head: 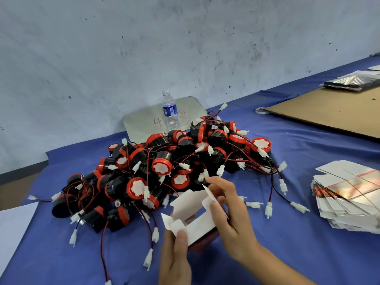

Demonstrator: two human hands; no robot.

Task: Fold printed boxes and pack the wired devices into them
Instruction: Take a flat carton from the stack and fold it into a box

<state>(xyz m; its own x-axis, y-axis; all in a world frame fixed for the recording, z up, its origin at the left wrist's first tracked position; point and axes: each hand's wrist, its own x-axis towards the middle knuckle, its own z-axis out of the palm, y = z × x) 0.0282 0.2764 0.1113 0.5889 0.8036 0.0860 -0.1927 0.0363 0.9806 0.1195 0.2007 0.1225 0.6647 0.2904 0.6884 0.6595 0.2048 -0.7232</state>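
Red handwritten "4" on pale board [144,122] leaning against wall [185,48]; further red marks right of it, illegible. Blue label [170,110] on water bottle [172,122]: print too small to read. Red print on stack of flat boxes [347,194]: blurred, unreadable.

Water btl [170,112] upright by wall [144,48]; cardboard sheet [329,112] on blue cloth [287,243].

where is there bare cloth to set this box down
Barest: the blue cloth between the right hand and the stack of flat boxes, below the stray connectors. Also the strip between the pile of wired devices and the cardboard sheet, and near left beside the white sheet. The pile crowds the middle.
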